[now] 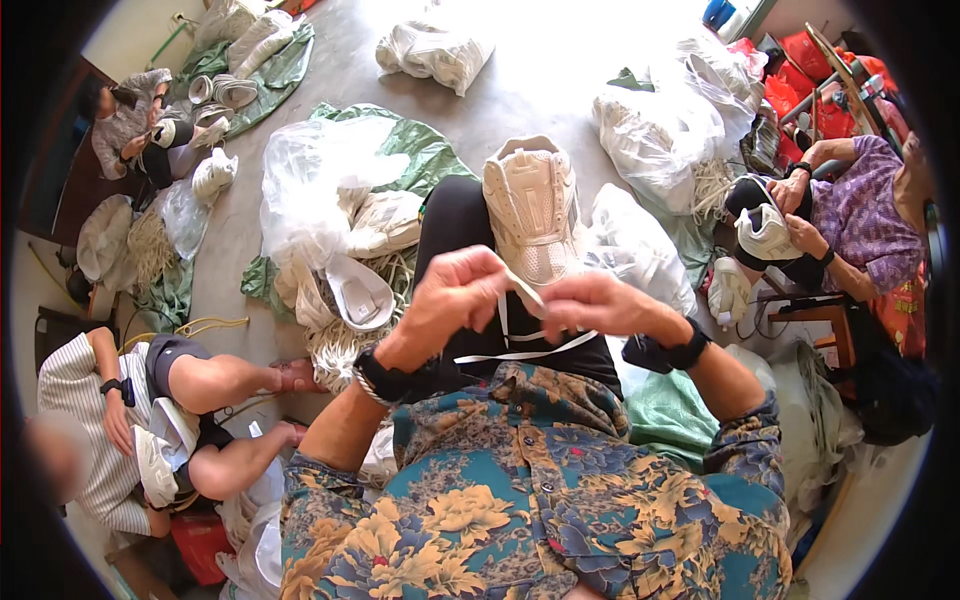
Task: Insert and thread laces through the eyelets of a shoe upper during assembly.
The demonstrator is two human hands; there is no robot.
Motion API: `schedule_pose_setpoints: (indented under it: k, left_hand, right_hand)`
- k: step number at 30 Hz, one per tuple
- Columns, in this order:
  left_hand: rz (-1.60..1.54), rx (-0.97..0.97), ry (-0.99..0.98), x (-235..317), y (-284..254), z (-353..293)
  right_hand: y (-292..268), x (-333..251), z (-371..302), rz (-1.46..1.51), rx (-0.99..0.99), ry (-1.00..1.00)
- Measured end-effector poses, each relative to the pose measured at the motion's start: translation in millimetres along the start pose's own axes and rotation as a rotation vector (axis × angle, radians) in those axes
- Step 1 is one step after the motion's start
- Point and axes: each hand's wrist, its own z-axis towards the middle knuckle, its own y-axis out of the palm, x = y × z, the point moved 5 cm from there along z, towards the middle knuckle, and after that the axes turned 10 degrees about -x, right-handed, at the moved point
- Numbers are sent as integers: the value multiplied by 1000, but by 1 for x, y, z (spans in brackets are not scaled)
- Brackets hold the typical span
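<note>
A cream sneaker (533, 215) rests on my dark-trousered legs, its toe pointing toward me. Between my hands, just below the toe, a white shoelace (523, 294) is pulled taut. My left hand (455, 300) pinches one part of it. Fingers of my right hand (597, 305) are closed at the other part, partly hiding it. A loose length of lace (520, 355) hangs beneath them across my lap. I cannot see whether the lace is threaded into the sneaker.
To my left lie a loose white shoe (360, 294), a bundle of laces (345, 345) and a clear plastic bag (305, 185). White bags (655, 135) of goods stand at the right. Co-workers with shoes sit at the lower left (100, 430), far left (125, 125) and right (865, 210).
</note>
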Motion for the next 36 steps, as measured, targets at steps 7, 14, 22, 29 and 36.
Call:
schedule_pose_setpoints:
  k: [7,14,22,29,36]
  left_hand:
    - [84,-221,-185,-2,-31,-11]
    - [114,-86,-156,-3,-47,-5]
    - [52,-203,-104,-12,2,41]
    - [100,-145,-137,-15,-27,24]
    - [115,-237,-76,-9,8,47]
  right_hand:
    - [-124,30,-115,222,733,-59]
    - [-225,118,-219,-150,1398,398]
    - [-28,6,8,13,203,-54]
    - [-117,54,-70,-272,702,122]
    - [-29,5,4,-69,136,-45]
